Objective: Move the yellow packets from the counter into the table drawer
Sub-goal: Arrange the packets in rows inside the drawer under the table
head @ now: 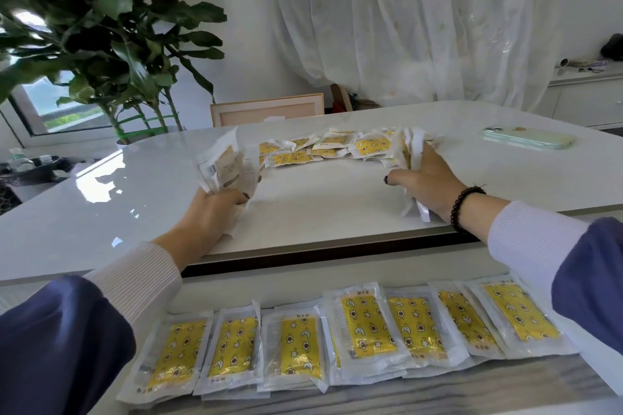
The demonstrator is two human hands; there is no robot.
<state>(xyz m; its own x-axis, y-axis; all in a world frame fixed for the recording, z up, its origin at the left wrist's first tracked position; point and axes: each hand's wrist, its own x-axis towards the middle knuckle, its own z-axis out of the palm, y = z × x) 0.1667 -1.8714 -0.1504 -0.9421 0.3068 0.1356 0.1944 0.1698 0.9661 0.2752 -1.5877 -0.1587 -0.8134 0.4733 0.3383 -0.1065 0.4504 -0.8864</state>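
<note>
Several yellow packets in clear wrappers lie in a row in the open table drawer [236, 293] below the counter edge; one of them [367, 327] sits near the middle. More loose packets [323, 146] are strewn across the white counter [135, 205]. My left hand [215, 209] grips a fanned bunch of packets [229, 167] held upright above the counter. My right hand [424, 185] grips another bunch [409, 146] at the right end of the loose pile, with wrapper ends sticking out under the palm.
A pale green phone [529, 140] lies on the counter at the far right. A large leafy plant [111, 30] stands at the back left, a wooden chair back [266, 113] behind the counter, and sheer curtains [404, 20] beyond. A white cabinet [590, 94] stands at the right.
</note>
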